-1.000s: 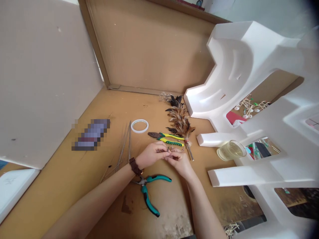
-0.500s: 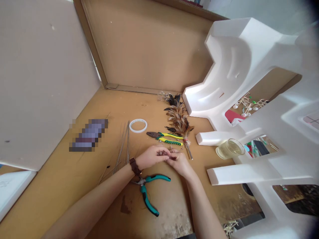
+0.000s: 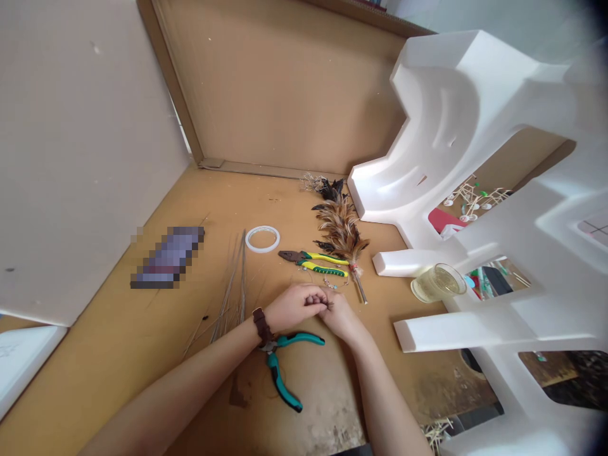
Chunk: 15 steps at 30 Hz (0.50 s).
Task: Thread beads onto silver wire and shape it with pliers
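Observation:
My left hand (image 3: pixel 297 307), with a brown watch strap (image 3: pixel 261 325) on its wrist, meets my right hand (image 3: pixel 338 313) over the table. The fingers of both are curled and pressed together. Something small and dark may be between them, but I cannot make it out. Just beyond the fingertips shows a thin strand with small beads (image 3: pixel 331 284). Pliers with yellow-green handles (image 3: pixel 325 269) lie past it. Teal-handled pliers (image 3: pixel 285 373) rest spread apart below my left wrist, their jaws partly hidden by it. Left of my hands lie thin wires (image 3: pixel 232 278).
Behind the pliers are a feather duster (image 3: pixel 339 221) and a white tape ring (image 3: pixel 263 239). A glass of pale liquid (image 3: pixel 436 284) stands right, beside a large white foam form (image 3: pixel 439 332). Cardboard (image 3: pixel 294 88) walls the back; a blurred-out dark object (image 3: pixel 168 256) lies left.
My left hand has shifted slightly down and its fingers are more curled against the right hand. More of the beaded strand shows beyond them. The tools have not moved.

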Available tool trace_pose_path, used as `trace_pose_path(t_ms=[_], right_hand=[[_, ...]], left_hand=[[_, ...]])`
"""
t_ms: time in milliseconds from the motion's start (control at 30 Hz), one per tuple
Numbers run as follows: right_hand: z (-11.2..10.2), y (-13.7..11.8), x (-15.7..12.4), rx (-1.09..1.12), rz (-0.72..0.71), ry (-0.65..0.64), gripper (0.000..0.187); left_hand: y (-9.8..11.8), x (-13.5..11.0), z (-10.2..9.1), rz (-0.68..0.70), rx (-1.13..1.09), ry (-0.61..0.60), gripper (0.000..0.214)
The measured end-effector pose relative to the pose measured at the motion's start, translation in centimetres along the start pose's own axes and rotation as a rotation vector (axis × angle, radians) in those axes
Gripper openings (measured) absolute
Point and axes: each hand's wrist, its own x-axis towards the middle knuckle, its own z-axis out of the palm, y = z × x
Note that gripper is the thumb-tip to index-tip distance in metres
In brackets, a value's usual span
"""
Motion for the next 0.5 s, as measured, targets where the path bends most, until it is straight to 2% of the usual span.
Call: trace_pose_path(t_ms=[167, 300, 500], right_hand=[[0.05, -0.13, -0.24, 0.010, 0.073, 0.010, 0.049], [0.14, 0.03, -0.27, -0.027, 0.108, 0.012, 0.052], [0.00, -0.13, -0.28, -0.050, 0.088, -0.022, 0.052]], left_hand=[[0.68, -0.20, 0.03, 0.060, 0.138, 0.055, 0.007], [0.58, -0.23, 0.03, 0.143, 0.257, 0.043, 0.012], [-0.26, -0.08, -0.28, 0.264, 0.268, -0.087, 0.019]])
